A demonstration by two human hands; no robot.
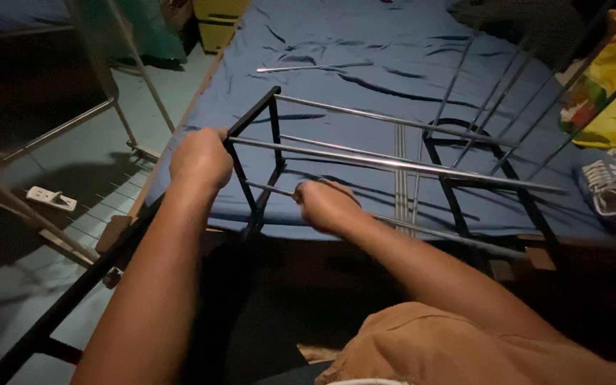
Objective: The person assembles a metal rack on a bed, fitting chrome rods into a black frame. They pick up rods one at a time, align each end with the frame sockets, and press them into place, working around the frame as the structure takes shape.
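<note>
Head view, left hand (pixel 199 158) gripping black frame (pixel 254 153), right hand (pixel 327 205) on rod (pixel 429 232)

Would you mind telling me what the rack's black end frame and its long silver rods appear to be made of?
The black end frame looks like painted or powder-coated metal: thin, straight-edged bars with a dull, even finish. The silver rods seem to be chromed or polished steel tubes, judging by the bright highlights along their length. The left hand grips the frame's corner; the right hand closes around a lower rod.
</note>
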